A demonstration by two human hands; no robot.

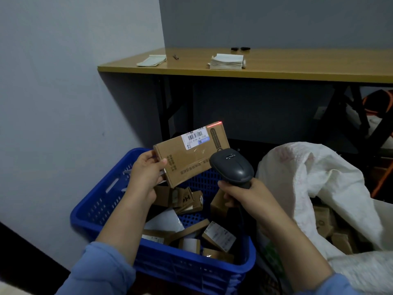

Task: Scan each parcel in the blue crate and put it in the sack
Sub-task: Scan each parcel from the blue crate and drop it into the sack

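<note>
The flat brown cardboard parcel (189,155) bears a white barcode label with a pale blue patch and a red laser line at its far edge. The perforated plastic crate (102,201) is bright blue, the handheld scanner (232,167) dark grey, the woven sack (308,184) white, both sleeves light blue.

Open air for us above the blue crate (102,201) and across to the sack (308,177) on our right, its mouth seemingly half draped by folds, wall (53,103) close on our left, table (255,71) edge ahead, parcels (219,236) crowding the crate floor.
</note>
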